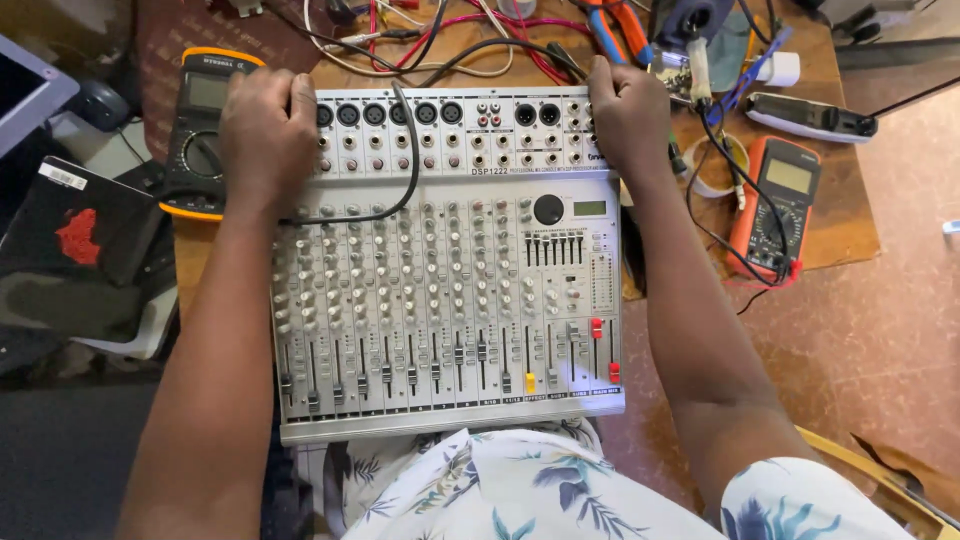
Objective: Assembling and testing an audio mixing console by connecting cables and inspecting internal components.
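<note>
A silver audio mixing console [450,290] with rows of knobs and faders lies in front of me, its near edge over my lap. My left hand [265,130] grips its far left corner. My right hand [628,115] grips its far right corner. A black cable [412,160] plugs into a socket on the top panel and loops left under my left wrist. Both forearms run along the console's sides.
A yellow-edged multimeter [200,130] sits just left of my left hand. An orange multimeter [780,205] lies to the right on the wooden table [850,220]. Red, black and white wires [450,35] tangle behind the console. A dark device [75,225] rests far left.
</note>
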